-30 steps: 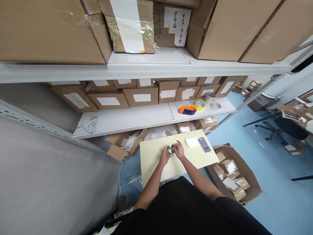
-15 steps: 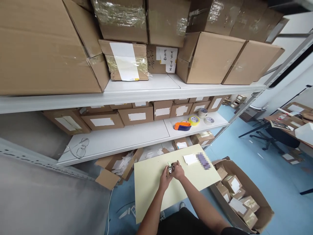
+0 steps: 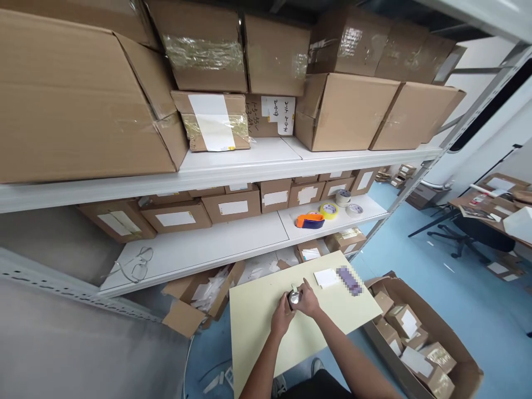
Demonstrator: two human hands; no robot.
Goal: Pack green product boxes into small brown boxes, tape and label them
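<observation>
Head: shiny object point(image 3: 295, 298) apparently inside table point(image 3: 258, 328) edges

Identifiable as a stockroom or packing area by metal shelving point(image 3: 233, 173) stacked with labelled cardboard boxes point(image 3: 233, 208), tape rolls point(image 3: 343, 203), and a large carton point(image 3: 455, 338) of smaller boxes point(image 3: 403, 320).

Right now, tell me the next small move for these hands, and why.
Perhaps have the right hand pinch the pale green tab: it appears to jut from the far side of the shiny round object, which the left hand helps hold.
</observation>
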